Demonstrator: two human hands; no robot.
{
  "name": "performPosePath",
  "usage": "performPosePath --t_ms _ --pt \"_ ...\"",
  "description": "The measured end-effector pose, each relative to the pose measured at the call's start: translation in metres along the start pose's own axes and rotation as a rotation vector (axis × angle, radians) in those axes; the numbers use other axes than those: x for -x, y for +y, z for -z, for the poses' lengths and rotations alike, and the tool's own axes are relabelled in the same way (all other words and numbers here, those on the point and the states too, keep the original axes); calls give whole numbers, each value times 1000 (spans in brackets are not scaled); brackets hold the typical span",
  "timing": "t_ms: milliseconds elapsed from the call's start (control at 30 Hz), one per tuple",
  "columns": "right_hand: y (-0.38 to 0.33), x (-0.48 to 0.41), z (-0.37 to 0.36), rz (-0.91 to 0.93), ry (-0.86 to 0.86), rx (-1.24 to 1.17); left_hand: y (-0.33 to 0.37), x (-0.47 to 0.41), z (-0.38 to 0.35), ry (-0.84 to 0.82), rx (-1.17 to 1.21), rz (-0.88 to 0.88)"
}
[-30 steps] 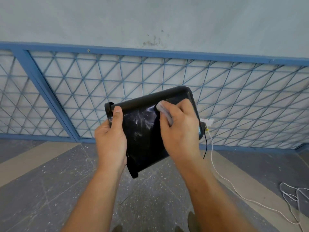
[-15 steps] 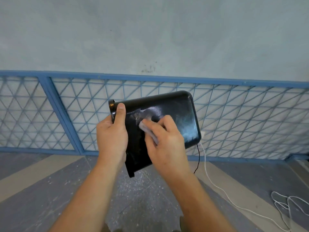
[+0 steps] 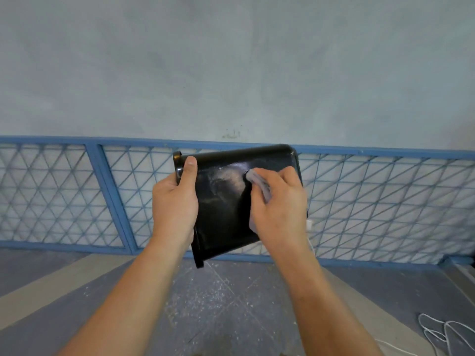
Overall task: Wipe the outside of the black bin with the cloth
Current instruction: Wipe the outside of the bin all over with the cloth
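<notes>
A glossy black bin (image 3: 226, 201) is held up in the air in front of me, lying on its side with its rim to the left. My left hand (image 3: 176, 205) grips that rim, thumb lying on the outer wall. A pale grey cloth (image 3: 258, 182) is pressed against the right part of the bin's side under my right hand (image 3: 279, 209), whose fingers curl over it. Only an edge of the cloth shows past the fingers. Dull smears mark the wall between my hands.
A blue metal lattice railing (image 3: 102, 191) runs along the pale wall right behind the bin. Below lies a grey tiled floor (image 3: 218, 304) with a beige stripe. White cables (image 3: 442, 330) are coiled on the floor at lower right.
My right hand has slid the cloth from the middle of the bin's side toward its right end. The view has tilted upward, showing more wall.
</notes>
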State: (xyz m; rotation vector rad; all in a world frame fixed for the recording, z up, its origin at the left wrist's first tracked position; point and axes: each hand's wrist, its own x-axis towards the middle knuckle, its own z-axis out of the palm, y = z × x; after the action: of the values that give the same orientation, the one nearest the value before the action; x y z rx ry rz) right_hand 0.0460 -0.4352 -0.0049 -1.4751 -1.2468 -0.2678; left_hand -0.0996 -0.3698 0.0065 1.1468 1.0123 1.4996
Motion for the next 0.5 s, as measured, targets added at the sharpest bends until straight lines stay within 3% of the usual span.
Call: performPosePath --t_ms 100,267,433,500 --pt "-9 -12 3 -115 70 -10 6 5 -8 -20 -20 -21" --pt "-36 20 -6 202 -101 5 14 6 -11 -35 15 -32" --pt "-1 -17 21 -99 78 48 22 5 -6 -57 -51 -66" --pt "-15 -23 13 -92 70 31 24 7 -11 -59 -63 -73"
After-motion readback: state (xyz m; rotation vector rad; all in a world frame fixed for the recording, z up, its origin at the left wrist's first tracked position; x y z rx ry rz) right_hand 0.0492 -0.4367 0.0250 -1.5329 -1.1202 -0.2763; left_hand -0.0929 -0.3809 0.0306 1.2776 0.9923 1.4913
